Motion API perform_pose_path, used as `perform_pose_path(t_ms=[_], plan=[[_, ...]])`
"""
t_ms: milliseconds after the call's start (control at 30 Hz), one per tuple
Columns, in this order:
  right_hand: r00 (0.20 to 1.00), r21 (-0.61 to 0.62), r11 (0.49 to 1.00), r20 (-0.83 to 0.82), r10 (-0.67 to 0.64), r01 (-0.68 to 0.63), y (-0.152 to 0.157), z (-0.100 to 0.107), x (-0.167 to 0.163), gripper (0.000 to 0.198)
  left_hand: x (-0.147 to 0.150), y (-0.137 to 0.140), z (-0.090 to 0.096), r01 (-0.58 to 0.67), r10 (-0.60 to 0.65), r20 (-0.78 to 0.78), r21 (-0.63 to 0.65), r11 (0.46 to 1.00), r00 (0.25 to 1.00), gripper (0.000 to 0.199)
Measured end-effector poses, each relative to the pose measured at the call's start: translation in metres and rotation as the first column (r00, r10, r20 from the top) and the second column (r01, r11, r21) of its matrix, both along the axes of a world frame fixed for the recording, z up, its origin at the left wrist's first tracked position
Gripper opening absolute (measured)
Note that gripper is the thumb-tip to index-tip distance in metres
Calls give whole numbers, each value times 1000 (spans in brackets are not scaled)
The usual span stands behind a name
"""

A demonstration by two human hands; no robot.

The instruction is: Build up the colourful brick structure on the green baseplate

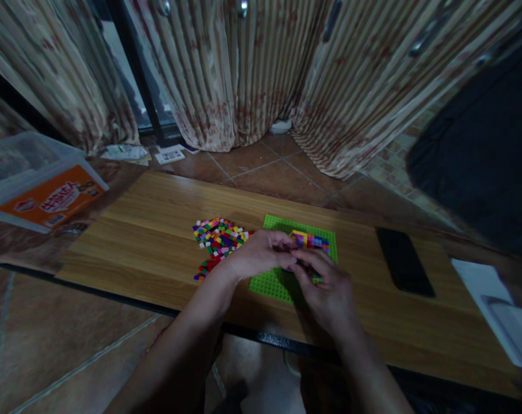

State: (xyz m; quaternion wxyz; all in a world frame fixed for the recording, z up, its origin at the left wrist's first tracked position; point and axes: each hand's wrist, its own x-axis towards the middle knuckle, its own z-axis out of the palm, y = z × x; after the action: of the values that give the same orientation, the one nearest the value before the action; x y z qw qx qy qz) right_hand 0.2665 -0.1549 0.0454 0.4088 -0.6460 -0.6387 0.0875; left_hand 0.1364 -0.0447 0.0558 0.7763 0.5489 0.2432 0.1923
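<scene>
My left hand and my right hand meet over a green baseplate, fingertips close together. The fingers of both are pinched, and whatever lies between them is too small and hidden to name. Just beyond my fingertips, a colourful structure of toy bricks stands on the plate, with yellow, purple, red, orange and blue showing; my hands cover its near part. To the left of the plate, by my left wrist, a loose pile of small coloured bricks lies on the wooden table.
A black phone-like slab lies on the table at right, with white paper past it. At far left stands a clear plastic box with an orange label. Striped curtains hang behind the table, and a dark draped shape rises at right.
</scene>
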Motion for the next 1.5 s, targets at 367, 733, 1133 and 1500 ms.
perform_pose_path(t_ms=[367, 733, 1133, 1500], plan=[[999, -1, 1000, 32, -20, 20, -2, 5, 1, 19, 3, -1, -1, 28, -29, 47, 19, 999, 998, 15], [980, 39, 981, -67, -189, 191, -11, 3, 22, 15, 0, 0, 1, -74, 86, -109, 111, 991, 990, 12], [986, -40, 997, -147, -75, 70, -19, -4, 40, 10, 0, 1, -1, -70, 83, -147, 93, 993, 986, 11], [992, -23, 996, -84, -91, 89, -12, -16, 41, 5, -2, 3, -7, -40, 66, -154, 167, 985, 986, 16]])
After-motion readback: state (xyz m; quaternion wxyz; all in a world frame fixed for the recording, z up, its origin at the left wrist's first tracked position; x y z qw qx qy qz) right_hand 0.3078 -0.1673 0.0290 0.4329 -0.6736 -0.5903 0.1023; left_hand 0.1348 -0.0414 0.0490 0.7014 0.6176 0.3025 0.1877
